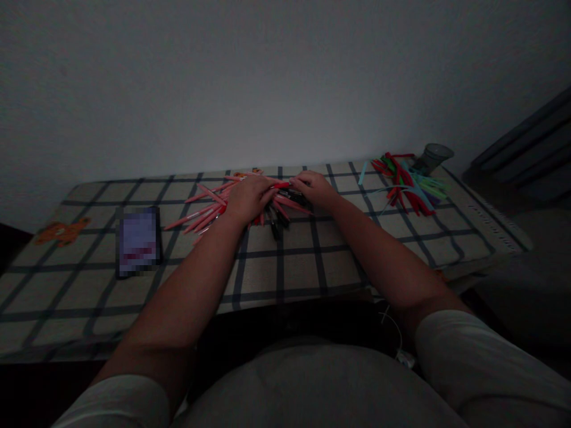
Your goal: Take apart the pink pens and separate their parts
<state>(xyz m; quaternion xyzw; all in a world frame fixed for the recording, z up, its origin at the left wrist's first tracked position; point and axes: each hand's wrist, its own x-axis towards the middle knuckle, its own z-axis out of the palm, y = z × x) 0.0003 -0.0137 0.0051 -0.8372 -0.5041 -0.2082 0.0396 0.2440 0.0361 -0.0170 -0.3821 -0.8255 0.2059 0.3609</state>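
Note:
A heap of pens lies on the checked cloth, with pink pens (200, 219) fanned out to the left and black pens (275, 224) near the middle. Over this heap, my left hand (247, 199) is closed on one end of a short red pen (281, 185). The thumb and fingers of my right hand (314, 187) pinch its other end. My fingers cover both ends of the red pen, so its full length is hidden. Some pens beneath my hands are hidden too.
On the left lies a phone (138, 241) with a blurred screen. At the back right, a pile of red, green and blue strips (404, 184) lies beside a dark translucent cup (432, 156). The checked tablecloth (298, 267) reaches the wall (267, 83) behind.

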